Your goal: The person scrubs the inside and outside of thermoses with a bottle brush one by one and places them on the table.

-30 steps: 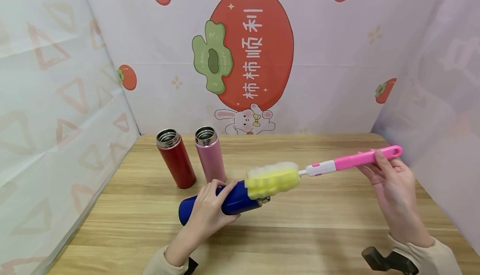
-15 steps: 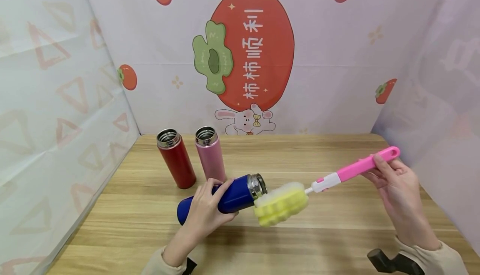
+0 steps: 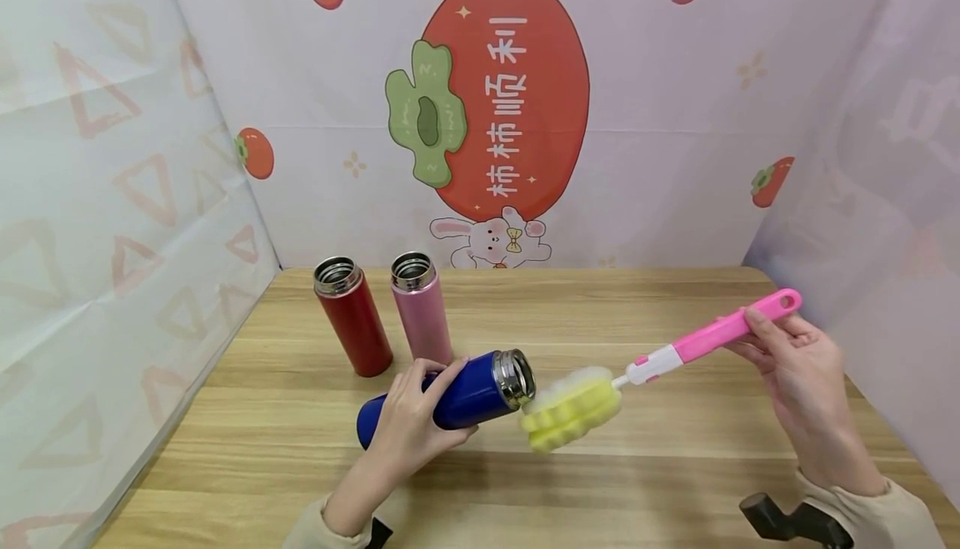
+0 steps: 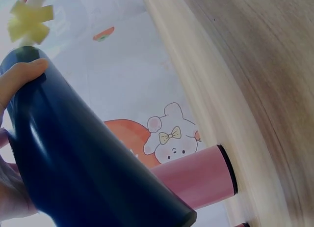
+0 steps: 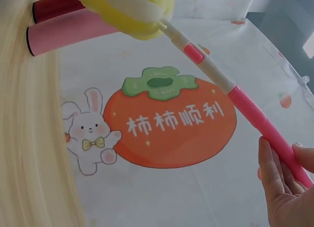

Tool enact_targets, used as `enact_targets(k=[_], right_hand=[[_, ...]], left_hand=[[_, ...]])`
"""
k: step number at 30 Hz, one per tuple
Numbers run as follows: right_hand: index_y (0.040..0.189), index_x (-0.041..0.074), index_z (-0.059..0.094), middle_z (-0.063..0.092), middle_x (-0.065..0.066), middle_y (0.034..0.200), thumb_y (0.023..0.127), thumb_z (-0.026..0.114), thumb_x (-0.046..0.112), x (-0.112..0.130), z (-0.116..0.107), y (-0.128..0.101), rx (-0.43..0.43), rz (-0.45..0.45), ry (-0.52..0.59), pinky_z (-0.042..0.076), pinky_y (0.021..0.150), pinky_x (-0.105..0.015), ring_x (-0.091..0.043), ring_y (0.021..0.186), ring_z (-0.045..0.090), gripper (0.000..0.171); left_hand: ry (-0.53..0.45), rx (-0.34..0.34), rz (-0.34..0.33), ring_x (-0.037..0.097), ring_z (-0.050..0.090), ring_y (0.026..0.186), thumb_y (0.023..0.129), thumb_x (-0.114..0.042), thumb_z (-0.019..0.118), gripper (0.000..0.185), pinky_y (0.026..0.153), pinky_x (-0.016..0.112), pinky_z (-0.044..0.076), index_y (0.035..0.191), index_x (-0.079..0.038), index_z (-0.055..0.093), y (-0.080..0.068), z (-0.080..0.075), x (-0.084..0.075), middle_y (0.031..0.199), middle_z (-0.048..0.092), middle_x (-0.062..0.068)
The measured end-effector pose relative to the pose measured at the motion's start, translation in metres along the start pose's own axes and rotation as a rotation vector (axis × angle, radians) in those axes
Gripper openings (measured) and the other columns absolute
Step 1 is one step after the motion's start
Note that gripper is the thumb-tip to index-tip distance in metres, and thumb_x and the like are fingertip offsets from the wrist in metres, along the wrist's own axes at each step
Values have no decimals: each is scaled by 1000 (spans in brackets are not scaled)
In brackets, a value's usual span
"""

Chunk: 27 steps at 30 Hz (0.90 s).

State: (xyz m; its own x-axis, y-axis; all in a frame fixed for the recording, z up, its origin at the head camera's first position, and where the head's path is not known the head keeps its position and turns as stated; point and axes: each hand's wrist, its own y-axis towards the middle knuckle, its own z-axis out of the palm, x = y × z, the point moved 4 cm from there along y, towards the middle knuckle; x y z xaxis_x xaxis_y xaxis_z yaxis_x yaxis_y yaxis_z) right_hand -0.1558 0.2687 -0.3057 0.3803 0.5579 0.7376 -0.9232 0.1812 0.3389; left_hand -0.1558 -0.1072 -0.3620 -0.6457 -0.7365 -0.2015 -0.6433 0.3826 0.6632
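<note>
A small staged booth for tabletop recording, not a lived-in room.

A wooden table is boxed in on three sides by thin printed sheets hung as walls: at 12 o'clock a backdrop bearing a large red persimmon cartoon with Chinese characters and a little rabbit, at 9 o'clock a creased pale sheet with triangles, and at 3 o'clock another pale sheet. No furniture, fittings or appliances show beyond the sheets.
</note>
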Motion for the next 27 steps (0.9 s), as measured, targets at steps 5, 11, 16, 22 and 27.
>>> enact_targets(k=[5,11,16,22,27], right_hand=[[93,-9,63,66,-17,79,84,47,-11,3,-2,3,-58,12,-19,49,68,-30,-25,74,65,18],[93,-8,62,67,-17,80,84,52,-4,6,0,6,-67,5,-115,48,69,-29,-23,75,65,14],[93,-7,61,67,-16,80,83,54,-1,6,1,7,-74,7,-147,48,69,-28,-20,74,65,13],[93,-9,61,66,-17,82,83,53,-5,8,2,10,-90,-36,-108,48,69,-30,-22,75,65,14],[96,-10,60,66,-17,85,82,53,-6,8,1,10,-105,-52,-71,48,68,-31,-23,76,65,15]], left_hand=[[-1,16,7,21,52,83,49,-37,84,78,69,36,45,119,-17,55,0,-1,-2,97,50,6],[-12,19,16,21,52,83,50,-39,83,78,70,35,46,119,-17,55,-1,-1,-4,97,50,6],[-10,8,26,20,52,83,48,-38,83,78,70,35,45,118,-15,55,-2,-1,-4,96,50,6],[-15,11,48,20,51,83,48,-38,83,79,70,35,44,118,-16,55,-3,-2,-6,96,50,5],[-23,9,73,19,51,84,47,-38,83,80,70,35,44,119,-16,55,-3,-1,-8,96,50,4]])
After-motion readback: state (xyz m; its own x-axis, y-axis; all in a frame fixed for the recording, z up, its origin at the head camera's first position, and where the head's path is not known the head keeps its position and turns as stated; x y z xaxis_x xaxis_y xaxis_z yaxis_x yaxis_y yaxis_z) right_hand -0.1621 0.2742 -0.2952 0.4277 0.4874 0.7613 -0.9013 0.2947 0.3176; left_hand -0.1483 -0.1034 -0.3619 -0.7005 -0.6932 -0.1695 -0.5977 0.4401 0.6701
